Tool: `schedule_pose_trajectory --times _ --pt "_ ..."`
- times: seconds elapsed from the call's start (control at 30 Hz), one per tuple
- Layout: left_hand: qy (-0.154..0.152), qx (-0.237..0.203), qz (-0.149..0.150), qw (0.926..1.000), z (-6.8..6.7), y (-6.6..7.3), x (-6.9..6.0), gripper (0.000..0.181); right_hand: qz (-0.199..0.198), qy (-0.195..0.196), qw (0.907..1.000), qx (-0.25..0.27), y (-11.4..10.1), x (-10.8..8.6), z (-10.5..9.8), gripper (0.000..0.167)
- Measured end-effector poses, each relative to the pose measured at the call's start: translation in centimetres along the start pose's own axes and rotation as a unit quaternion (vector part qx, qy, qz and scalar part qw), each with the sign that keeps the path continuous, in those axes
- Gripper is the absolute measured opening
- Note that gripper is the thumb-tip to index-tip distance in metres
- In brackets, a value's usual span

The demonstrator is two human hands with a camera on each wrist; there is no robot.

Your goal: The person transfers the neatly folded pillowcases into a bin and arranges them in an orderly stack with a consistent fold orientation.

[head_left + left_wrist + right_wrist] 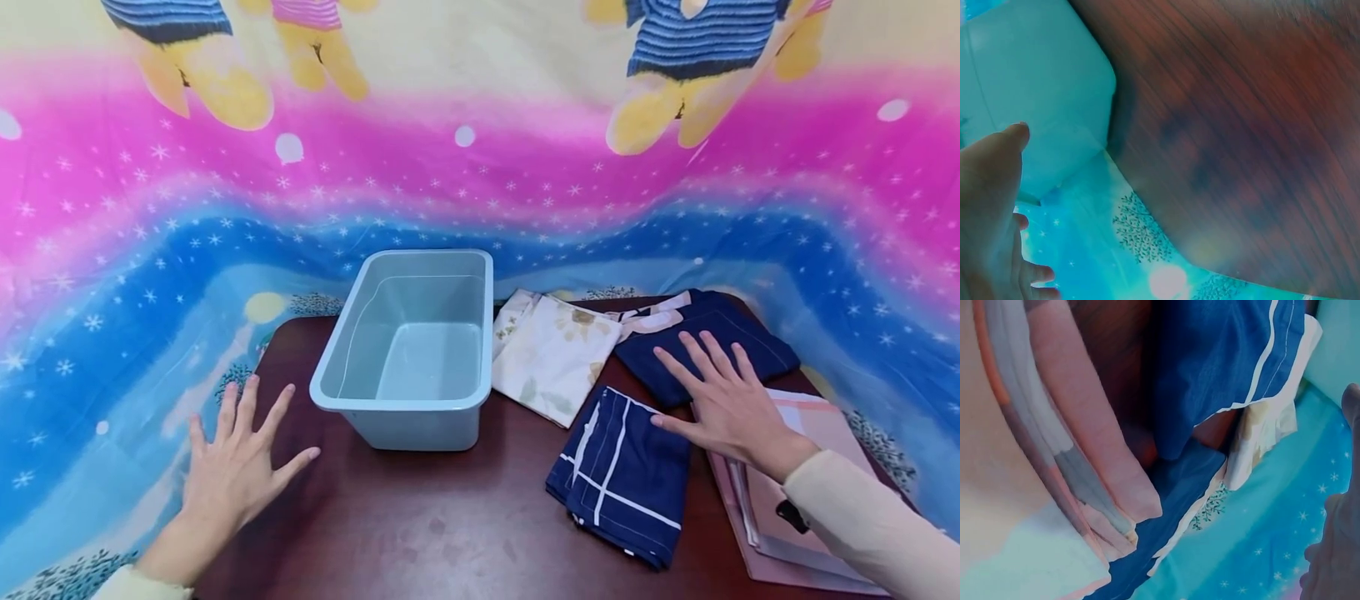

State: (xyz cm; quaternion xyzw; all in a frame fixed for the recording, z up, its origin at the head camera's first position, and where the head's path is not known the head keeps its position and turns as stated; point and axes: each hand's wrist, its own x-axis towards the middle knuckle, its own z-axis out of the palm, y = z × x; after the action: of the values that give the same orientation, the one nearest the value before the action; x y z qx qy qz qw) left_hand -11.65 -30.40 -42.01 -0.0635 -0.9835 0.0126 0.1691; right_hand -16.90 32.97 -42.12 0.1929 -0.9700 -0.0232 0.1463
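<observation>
The navy cloth with white lines (637, 483) lies folded on the desk (427, 517), to the right of the middle and on your side of the other fabrics. Its longer way appears to run from your side toward the far edge, a little aslant. What matters most for handling it is where your right hand (731, 408) stands: just beyond its far right corner, the thumb in line with that edge, so you would have to draw back toward yourself to get squarely over it. The right is clearly the nearer of your hands; your left hand (236, 462) is well apart from the cloth, with the pale blue basin (420, 429) between them. That basin stands upright, its long axis running away from you, and your left thumb points toward its near left corner without reaching it.

Both hands are spread wide, and neither grasps anything.

Beyond the navy cloth, a floral cloth (558, 354) lies beside the basin, and a plain navy cloth (750, 329) sits past your right fingertips. The pink folded fabric (813, 421) lies partly beneath your right forearm. Behind everything hangs a bright printed sheet (480, 167).
</observation>
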Motion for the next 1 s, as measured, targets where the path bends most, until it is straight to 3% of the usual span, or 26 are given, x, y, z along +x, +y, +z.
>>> schedule_pose_trajectory --times 0.17,0.33,0.43,0.67,1.0 --pt "-0.005 -0.006 0.005 1.0000 -0.9 1.3 -0.4 0.095 0.018 -0.035 0.9986 0.035 -0.1 -0.2 0.1 0.099" --pt "-0.042 -0.027 0.005 0.9987 -1.8 2.6 -0.2 0.088 0.033 -0.072 0.9935 0.081 -0.4 -0.2 0.0 0.097" --pt "-0.049 -0.041 0.014 0.9979 -1.7 3.1 -0.1 0.079 0.036 -0.082 0.9916 0.094 -0.6 -0.1 -0.1 0.096" --pt "-0.033 -0.056 0.034 0.9973 -1.1 4.1 -0.2 0.062 0.051 -0.103 0.9884 0.100 -1.1 -0.5 0.1 0.089" --pt "0.008 -0.085 0.070 0.9938 0.3 7.0 -0.2 0.050 0.058 -0.109 0.9839 0.129 -1.2 -1.2 -0.2 0.074"
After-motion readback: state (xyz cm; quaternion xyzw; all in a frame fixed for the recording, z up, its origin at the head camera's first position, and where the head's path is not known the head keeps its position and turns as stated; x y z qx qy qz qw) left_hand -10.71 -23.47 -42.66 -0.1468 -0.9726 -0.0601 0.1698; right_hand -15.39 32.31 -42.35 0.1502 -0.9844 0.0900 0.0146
